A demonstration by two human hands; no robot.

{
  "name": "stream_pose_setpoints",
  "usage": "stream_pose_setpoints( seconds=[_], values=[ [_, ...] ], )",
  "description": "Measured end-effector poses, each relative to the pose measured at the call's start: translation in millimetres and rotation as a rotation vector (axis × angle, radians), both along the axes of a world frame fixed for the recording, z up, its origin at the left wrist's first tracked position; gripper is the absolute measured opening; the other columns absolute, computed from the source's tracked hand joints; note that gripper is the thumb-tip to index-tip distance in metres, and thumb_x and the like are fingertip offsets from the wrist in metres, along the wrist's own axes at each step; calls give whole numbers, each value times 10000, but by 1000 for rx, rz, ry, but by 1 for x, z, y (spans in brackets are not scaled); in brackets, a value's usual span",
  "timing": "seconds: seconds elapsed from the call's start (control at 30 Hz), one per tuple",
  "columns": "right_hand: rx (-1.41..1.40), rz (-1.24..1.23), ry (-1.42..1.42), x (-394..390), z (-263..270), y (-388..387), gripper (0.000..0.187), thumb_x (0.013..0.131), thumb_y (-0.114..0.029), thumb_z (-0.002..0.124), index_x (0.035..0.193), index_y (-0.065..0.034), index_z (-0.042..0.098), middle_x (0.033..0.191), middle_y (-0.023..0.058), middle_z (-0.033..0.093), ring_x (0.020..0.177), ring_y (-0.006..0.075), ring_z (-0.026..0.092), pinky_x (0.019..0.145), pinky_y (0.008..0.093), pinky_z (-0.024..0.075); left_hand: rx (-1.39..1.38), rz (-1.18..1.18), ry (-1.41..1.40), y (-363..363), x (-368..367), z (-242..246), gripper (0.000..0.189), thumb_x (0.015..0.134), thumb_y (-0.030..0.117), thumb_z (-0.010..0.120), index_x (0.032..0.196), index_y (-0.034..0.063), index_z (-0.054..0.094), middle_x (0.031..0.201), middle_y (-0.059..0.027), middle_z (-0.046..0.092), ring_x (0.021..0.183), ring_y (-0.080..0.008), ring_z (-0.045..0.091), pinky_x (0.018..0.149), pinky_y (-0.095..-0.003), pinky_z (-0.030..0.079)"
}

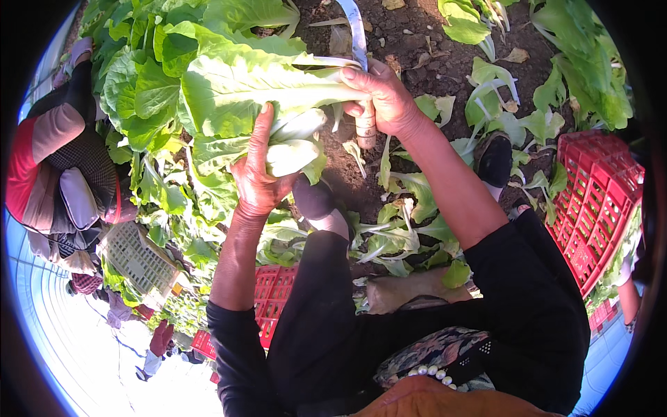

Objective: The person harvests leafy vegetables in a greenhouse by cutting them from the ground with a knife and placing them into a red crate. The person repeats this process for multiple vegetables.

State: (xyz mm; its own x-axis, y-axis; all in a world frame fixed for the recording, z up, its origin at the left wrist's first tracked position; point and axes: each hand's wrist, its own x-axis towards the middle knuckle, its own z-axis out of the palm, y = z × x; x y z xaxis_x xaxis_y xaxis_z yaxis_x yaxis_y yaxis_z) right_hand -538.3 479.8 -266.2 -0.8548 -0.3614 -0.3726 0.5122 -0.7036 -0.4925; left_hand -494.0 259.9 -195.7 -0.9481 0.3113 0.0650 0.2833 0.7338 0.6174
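My left hand (262,180) supports several pale-based heads of leafy greens (292,156) between thumb and fingers. Above them, a long light-green leaf (229,86) stretches across to my right hand (383,96), whose thumb presses its white base. The same right hand grips the wooden handle (366,127) of a sickle, and its curved metal blade (356,31) points up towards the top of the view. The leaf's base lies against the sickle's handle. Some fingers of both hands are hidden behind the greens and the handle.
Growing greens (156,94) fill the upper left. Cut leaves (396,240) litter the soil (411,57) around my shoes. A red plastic crate (594,208) stands at the right, another (273,292) beside my leg. A co-worker (68,156) is at the left near a pale crate (138,258).
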Motion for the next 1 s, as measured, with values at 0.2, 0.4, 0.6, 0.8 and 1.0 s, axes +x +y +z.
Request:
stream_pose_setpoints(
  seconds=[0.2, 0.4, 0.6, 0.8, 1.0],
  values=[
    [436, -103, 517, 24, 44, -23, 379, 806, -61, 730, 1153, 23, 605, 925, 0, 632, 795, 60, 595, 714, 217, 513, 430, 365, -476, -28, 61, 42, 1007, 593, 19, 763, 1458, 15, 248, 1063, -109, 627, 979, -217, 605, 921, -339, 470],
    [605, 138, 636, 43, 53, -26, 223, 762, 35, 688, 976, 6, 632, 929, 47, 663, 842, 103, 633, 747, 251, 527, 580, 819, -477, -87, 93, 103, 793, 465, 91, 803, 1193, -19, 509, 979, -96, 617, 879, -236, 607, 838, -366, 495],
    [346, 306, 348, 59, 53, -52, 228, 708, 1, 701, 935, -3, 671, 814, 51, 675, 723, 108, 640, 687, 262, 521, 585, 424, -653, -89, 72, 100, 780, 507, 126, 818, 1214, -47, 537, 1057, -91, 629, 954, -164, 580, 883, -309, 450],
    [211, 421, 254, 62, 43, -77, 247, 730, -34, 693, 971, -7, 645, 859, 20, 627, 600, 68, 533, 529, 209, 435, 689, 333, -910, -75, 71, 38, 774, 515, 93, 830, 1230, 10, 545, 1036, -38, 625, 953, -148, 568, 908, -305, 442],
    [202, 272, 86, 63, 36, -90, 264, 892, -181, 641, 1102, -21, 639, 878, 28, 643, 585, 53, 512, 491, 183, 418, 874, 561, -922, -72, 89, 9, 702, 566, 44, 769, 1216, -25, 513, 1018, -73, 634, 920, -187, 604, 871, -331, 482]
  ],
)
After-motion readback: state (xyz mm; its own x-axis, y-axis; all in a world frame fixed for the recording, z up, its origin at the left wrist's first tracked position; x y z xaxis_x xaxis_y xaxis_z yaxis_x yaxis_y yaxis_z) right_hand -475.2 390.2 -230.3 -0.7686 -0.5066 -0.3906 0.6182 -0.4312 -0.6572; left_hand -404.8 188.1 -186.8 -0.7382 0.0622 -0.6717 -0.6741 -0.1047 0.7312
